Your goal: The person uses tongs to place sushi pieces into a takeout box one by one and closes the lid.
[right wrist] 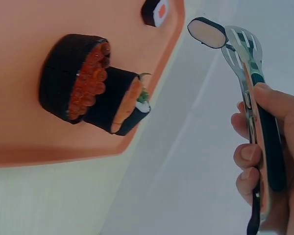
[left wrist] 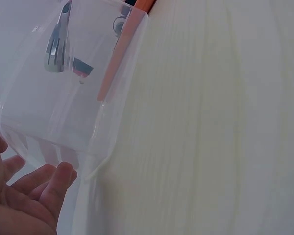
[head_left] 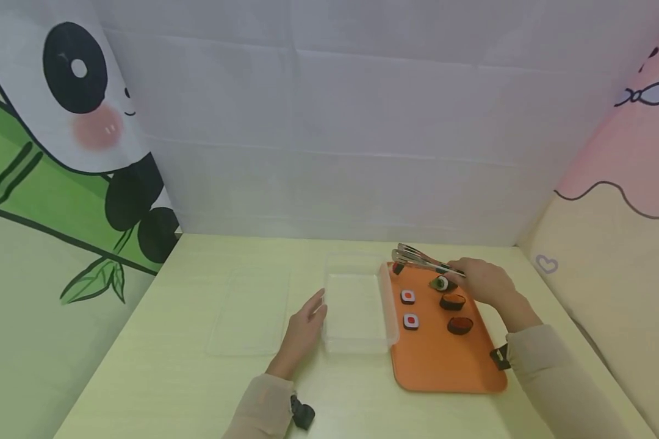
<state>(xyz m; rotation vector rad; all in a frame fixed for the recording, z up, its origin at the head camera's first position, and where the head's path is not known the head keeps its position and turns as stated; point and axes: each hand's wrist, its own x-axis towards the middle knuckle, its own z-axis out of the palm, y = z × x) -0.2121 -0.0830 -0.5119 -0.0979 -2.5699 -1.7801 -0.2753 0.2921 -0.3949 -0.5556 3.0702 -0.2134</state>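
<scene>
A clear plastic container stands upright, overlapping the left edge of an orange tray. My left hand rests against its left wall, fingertips touching the plastic. My right hand grips metal tongs with fork-like tips, held over the far end of the tray. At those tips is a beige, dark-rimmed sushi piece; a firm pinch on it cannot be made out. Below my right hand lie a green-topped roll and two roe-topped pieces. Two small white-and-red rolls sit along the tray's left side.
A flat transparent lid lies on the pale wood-grain table, left of my left hand. A grey-white cloth hangs behind the table. Patterned cloths stand at either side.
</scene>
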